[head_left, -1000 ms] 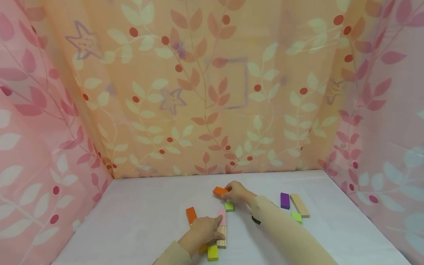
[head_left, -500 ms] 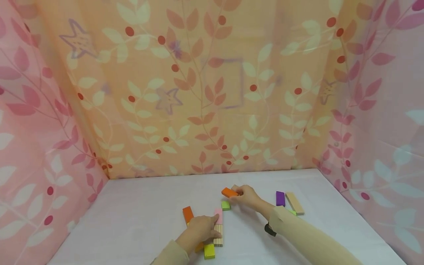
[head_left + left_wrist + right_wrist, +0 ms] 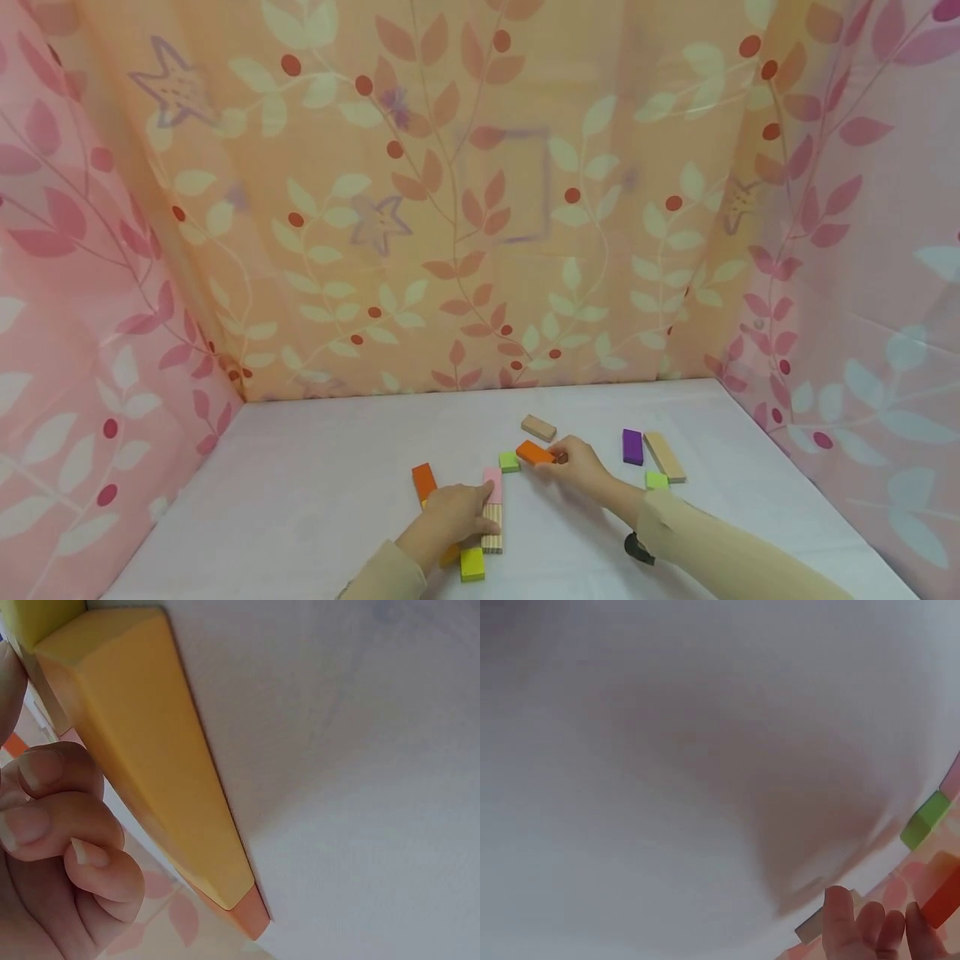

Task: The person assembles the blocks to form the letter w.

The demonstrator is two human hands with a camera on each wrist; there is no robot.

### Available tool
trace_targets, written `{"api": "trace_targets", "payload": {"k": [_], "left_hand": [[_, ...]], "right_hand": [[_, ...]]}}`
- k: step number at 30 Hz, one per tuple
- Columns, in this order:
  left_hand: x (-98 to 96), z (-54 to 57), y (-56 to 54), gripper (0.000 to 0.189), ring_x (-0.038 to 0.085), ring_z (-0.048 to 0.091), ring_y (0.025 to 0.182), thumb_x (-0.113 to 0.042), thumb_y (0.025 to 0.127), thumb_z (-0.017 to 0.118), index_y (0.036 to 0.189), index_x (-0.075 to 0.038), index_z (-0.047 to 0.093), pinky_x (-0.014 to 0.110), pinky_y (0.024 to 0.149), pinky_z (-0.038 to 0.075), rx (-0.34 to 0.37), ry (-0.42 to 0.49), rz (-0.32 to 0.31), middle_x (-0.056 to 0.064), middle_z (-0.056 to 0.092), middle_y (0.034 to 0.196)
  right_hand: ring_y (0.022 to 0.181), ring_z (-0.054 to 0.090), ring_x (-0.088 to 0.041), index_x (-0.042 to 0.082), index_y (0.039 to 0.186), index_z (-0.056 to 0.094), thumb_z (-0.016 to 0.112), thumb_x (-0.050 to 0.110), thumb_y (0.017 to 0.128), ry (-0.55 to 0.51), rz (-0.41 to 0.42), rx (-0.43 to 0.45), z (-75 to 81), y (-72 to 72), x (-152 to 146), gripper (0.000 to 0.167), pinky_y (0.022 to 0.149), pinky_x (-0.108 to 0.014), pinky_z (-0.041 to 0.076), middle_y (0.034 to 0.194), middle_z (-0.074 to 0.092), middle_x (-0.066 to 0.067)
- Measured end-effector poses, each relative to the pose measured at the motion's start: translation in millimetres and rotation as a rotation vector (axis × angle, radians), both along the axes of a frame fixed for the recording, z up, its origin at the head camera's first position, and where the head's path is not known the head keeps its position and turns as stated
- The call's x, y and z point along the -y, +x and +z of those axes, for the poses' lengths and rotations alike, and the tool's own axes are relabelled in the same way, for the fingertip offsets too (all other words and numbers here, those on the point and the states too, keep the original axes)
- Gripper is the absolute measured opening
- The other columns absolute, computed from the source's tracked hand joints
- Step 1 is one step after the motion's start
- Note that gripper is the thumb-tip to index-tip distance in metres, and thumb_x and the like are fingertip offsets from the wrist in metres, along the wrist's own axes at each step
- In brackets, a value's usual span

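Note:
My right hand (image 3: pixel 581 471) pinches an orange block (image 3: pixel 534 452) by its right end, just right of a small green block (image 3: pixel 509 462). My left hand (image 3: pixel 450 517) lies at a row of blocks, its index finger touching a pink block (image 3: pixel 492 486) and its thumb touching a striped wooden block (image 3: pixel 492 529). In the left wrist view, its other fingers bend beside a long yellow-orange block (image 3: pixel 142 750), with a yellow block (image 3: pixel 52 619) at one end. A red-orange block (image 3: pixel 423 482) shows beyond this hand, which partly hides the blocks under it.
A plain wooden block (image 3: pixel 538 427) lies behind the right hand. Farther right are a purple block (image 3: pixel 632 447), a long wooden block (image 3: pixel 664 457) and a light green block (image 3: pixel 657 481). Patterned curtains (image 3: pixel 450 208) stand around the white table (image 3: pixel 315 483).
My right hand has moved right and toward me with the orange block, and the plain wooden block now shows behind it. My left hand stays at the pink and striped blocks.

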State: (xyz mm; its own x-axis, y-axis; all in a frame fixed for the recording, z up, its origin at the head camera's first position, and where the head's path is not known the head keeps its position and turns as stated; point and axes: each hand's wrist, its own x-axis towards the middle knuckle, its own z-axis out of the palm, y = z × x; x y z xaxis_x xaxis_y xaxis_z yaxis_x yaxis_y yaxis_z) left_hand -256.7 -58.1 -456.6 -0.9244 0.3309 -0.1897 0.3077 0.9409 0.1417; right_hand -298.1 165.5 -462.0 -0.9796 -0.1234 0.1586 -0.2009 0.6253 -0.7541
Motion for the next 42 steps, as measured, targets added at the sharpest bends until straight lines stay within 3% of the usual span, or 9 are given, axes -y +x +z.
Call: {"api": "trace_targets", "payload": {"k": [17,23,29,32,37,42], "left_hand": [[-0.9,0.4,2.1,0.070,0.015,0.050,0.075,-0.055,0.079,0.071,0.139,-0.022,0.056,0.030,0.067,0.046,-0.015,0.000,-0.009,0.003,0.069,0.114],[-1.1,-0.1,1.2,0.071,0.015,0.049,0.074,-0.056,0.079,0.071,0.140,-0.023,0.055,0.029,0.062,0.041,0.005,0.010,0.007,0.003,0.069,0.115],[0.2,-0.9,0.5,0.072,0.015,0.050,0.076,-0.056,0.079,0.071,0.140,-0.022,0.055,0.031,0.067,0.044,0.000,0.014,-0.001,0.003,0.068,0.117],[0.9,-0.6,0.8,0.071,0.015,0.050,0.076,-0.056,0.079,0.071,0.140,-0.022,0.055,0.030,0.066,0.044,0.003,0.023,-0.001,0.003,0.069,0.117],[1.3,-0.7,-1.6,0.072,0.015,0.050,0.077,-0.056,0.079,0.071,0.140,-0.022,0.055,0.031,0.068,0.045,0.024,0.033,0.017,0.003,0.068,0.118],[0.9,-2.1,-2.8,0.072,0.015,0.051,0.078,-0.056,0.078,0.071,0.140,-0.022,0.055,0.032,0.070,0.045,0.029,0.031,0.017,0.002,0.068,0.119]], "right_hand": [[0.073,0.047,-0.018,-0.005,0.088,0.069,0.082,0.013,0.077,-0.009,-0.017,0.032,-7.9,20.9,-9,0.025,0.066,-0.030,0.041,0.077,0.054,-0.003],[0.073,0.046,-0.018,-0.005,0.085,0.068,0.085,0.015,0.075,0.088,0.034,0.086,-7.4,26.8,-7,0.029,0.066,-0.030,0.041,0.078,0.050,-0.005],[0.075,0.048,-0.020,-0.005,0.083,0.066,0.087,0.015,0.071,0.215,0.147,0.118,1.5,29.2,-6,0.031,0.070,-0.036,0.045,0.080,0.050,-0.007],[0.081,0.050,-0.022,-0.003,0.096,0.066,0.086,0.014,0.072,0.251,0.244,0.155,7.7,21.8,-10,0.036,0.077,-0.041,0.047,0.086,0.054,-0.008],[0.088,0.049,-0.023,0.006,0.131,0.057,0.085,0.007,0.074,0.237,0.455,0.263,10.7,0.2,-25,0.063,0.082,-0.040,0.044,0.094,0.055,-0.005],[0.086,0.048,-0.019,0.012,0.137,0.056,0.082,0.009,0.078,0.222,0.542,0.331,5.4,-16.3,-34,0.065,0.076,-0.031,0.042,0.093,0.054,-0.003]]}}
